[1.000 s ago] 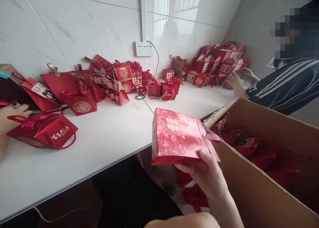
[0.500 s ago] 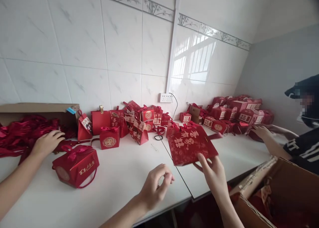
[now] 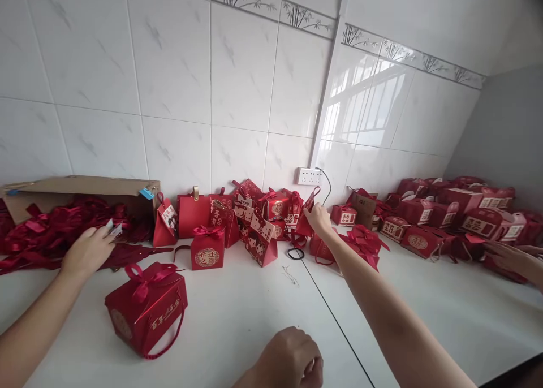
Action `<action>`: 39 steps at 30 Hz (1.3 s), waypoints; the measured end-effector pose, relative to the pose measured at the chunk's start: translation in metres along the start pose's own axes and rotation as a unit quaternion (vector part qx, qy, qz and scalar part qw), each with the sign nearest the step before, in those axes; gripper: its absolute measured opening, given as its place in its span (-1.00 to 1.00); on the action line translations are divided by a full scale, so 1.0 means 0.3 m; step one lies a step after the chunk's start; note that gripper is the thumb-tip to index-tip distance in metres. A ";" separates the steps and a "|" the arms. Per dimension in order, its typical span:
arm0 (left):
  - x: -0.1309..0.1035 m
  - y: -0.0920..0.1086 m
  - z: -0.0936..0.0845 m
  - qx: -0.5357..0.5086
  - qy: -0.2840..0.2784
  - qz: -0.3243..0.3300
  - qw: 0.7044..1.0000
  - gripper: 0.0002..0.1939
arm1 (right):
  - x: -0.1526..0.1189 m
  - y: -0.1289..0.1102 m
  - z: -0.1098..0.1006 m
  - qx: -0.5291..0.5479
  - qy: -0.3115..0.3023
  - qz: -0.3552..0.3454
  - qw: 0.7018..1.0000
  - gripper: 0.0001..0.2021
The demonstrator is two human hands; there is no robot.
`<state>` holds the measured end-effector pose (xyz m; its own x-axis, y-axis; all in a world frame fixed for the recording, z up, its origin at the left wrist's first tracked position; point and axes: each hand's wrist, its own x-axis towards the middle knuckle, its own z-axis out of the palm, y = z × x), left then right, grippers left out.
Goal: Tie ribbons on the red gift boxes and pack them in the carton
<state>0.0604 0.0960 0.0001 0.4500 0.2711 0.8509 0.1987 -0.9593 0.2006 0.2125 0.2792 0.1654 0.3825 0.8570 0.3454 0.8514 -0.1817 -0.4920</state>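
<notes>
My right hand point(image 3: 318, 218) reaches across the table and grips a red gift bag point(image 3: 304, 225) by its near side. The bag stands tilted at the back, among other red boxes. Curled into a loose fist, my left hand point(image 3: 292, 358) is low over the front of the table; nothing shows in its fingers, and the palm is hidden. A large red gift box point(image 3: 146, 309) with a bow and a rope handle sits to the left. Beyond it are a smaller red box point(image 3: 207, 252) with a round gold print and a triangular box point(image 3: 260, 244) with cartoon figures.
At left, another person's hand point(image 3: 89, 249) holds something small and pale beside a carton point(image 3: 80, 185) of dark red ribbons point(image 3: 63, 229). Stacked red boxes point(image 3: 460, 201) fill the far right, near another person's hand point(image 3: 511, 258). A socket strip point(image 3: 309, 176) is on the wall.
My right hand has carried the red bag away from me to the back row. My left hand has drawn down and closer. The view has turned left; the other person's left-side hand now shows pale pieces.
</notes>
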 end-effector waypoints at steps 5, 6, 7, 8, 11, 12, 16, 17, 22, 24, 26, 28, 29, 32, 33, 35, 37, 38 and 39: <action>-0.015 -0.019 0.018 0.059 -0.011 0.026 0.998 -0.80 | 0.044 -0.002 0.147 -0.021 -0.036 0.032 0.999 -0.69; -0.018 -0.019 0.022 0.070 -0.017 0.032 0.997 -0.79 | 0.049 -0.003 0.166 -0.022 -0.039 0.036 0.998 -0.68; -0.020 -0.018 0.026 0.082 -0.026 0.035 0.996 -0.78 | 0.054 -0.007 0.182 -0.023 -0.042 0.040 0.998 -0.67; -0.022 -0.017 0.029 0.095 -0.040 0.035 0.994 -0.78 | 0.060 -0.012 0.194 -0.024 -0.044 0.043 0.998 -0.66; -0.022 -0.009 0.027 0.114 -0.089 0.026 0.989 -0.79 | 0.077 -0.037 0.217 -0.027 -0.069 0.042 0.996 -0.65; -0.021 -0.005 0.024 0.110 -0.095 0.023 0.989 -0.79 | 0.081 -0.046 0.222 -0.028 -0.085 0.037 0.995 -0.65; -0.010 0.014 0.003 0.070 -0.075 0.001 0.995 -0.84 | 0.079 -0.055 0.198 -0.037 -0.155 -0.003 0.987 -0.69; -0.006 0.019 -0.002 0.064 -0.066 -0.004 0.996 -0.85 | 0.075 -0.047 0.176 -0.046 -0.162 -0.010 0.986 -0.70; 0.012 0.034 -0.014 0.044 -0.074 -0.013 0.996 -0.82 | 0.042 0.047 0.026 -0.130 -0.117 0.033 0.984 -0.51; 0.017 0.035 -0.018 0.034 -0.099 -0.020 0.994 -0.81 | 0.017 0.088 -0.004 -0.160 -0.108 0.078 0.978 -0.34; 0.020 0.034 -0.025 0.026 -0.119 -0.033 0.992 -0.80 | -0.013 0.119 -0.003 -0.173 -0.109 0.108 0.973 -0.27; 0.023 0.031 -0.037 0.013 -0.131 -0.053 0.990 -0.79 | -0.043 0.134 0.011 -0.169 -0.100 0.111 0.974 -0.28; 0.026 0.029 -0.046 0.003 -0.135 -0.069 0.988 -0.79 | -0.059 0.136 0.016 -0.163 -0.091 0.106 0.977 -0.28; 0.043 0.019 -0.080 -0.031 -0.131 -0.140 0.981 -0.81 | -0.123 0.119 -0.006 -0.138 -0.056 0.091 0.985 -0.25; 0.051 0.015 -0.094 -0.033 -0.125 -0.166 0.978 -0.82 | -0.158 0.108 -0.026 -0.130 -0.044 0.088 0.987 -0.23; 0.071 0.006 -0.121 -0.040 -0.083 -0.238 0.967 -0.85 | -0.261 0.087 -0.073 -0.117 -0.024 0.084 0.989 -0.19; 0.090 -0.005 -0.144 -0.071 0.010 -0.339 0.938 -0.82 | -0.412 0.069 -0.115 -0.103 0.002 0.071 0.992 -0.14; 0.099 -0.010 -0.153 -0.089 0.062 -0.388 0.915 -0.77 | -0.502 0.062 -0.129 -0.090 0.028 0.053 0.994 -0.12; 0.105 -0.016 -0.162 -0.104 0.107 -0.427 0.892 -0.72 | -0.596 0.055 -0.138 -0.080 0.042 0.030 0.995 -0.08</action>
<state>0.0314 0.1052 0.0496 0.0314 0.9097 0.4140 0.2140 -0.4107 0.8863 0.1730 0.1029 0.1285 0.4566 0.8003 0.3887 0.8702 -0.3108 -0.3824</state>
